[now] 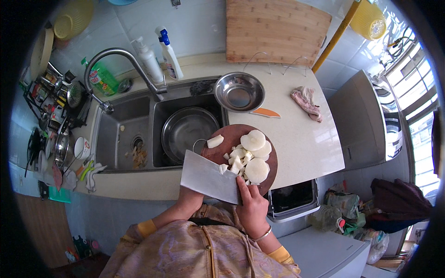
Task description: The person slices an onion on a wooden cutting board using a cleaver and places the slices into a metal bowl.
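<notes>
My right hand (pixel 252 205) grips a broad metal cleaver (pixel 212 179), whose blade lies tilted over the near left of a round reddish-brown cutting board (pixel 227 133). One white chunk (pixel 223 169) sits on the blade. On the board are white round slices of a peeled vegetable (pixel 257 170), cut white pieces (pixel 237 164) and a larger chunk (pixel 215 141) near the left edge. My left hand (pixel 193 195) is mostly hidden behind the blade; its fingers do not show. Beyond the board, a steel bowl (pixel 240 92) stands by the sink's edge, beside an orange-and-white knife (pixel 267 112).
A double sink (pixel 151 139) holds a large metal pan (pixel 189 133) in its right basin and peel scraps (pixel 139 157) in the left. A curved faucet (pixel 121 51) rises behind. A crumpled cloth (pixel 307 103) lies on the right counter; an open bin (pixel 293 199) stands below.
</notes>
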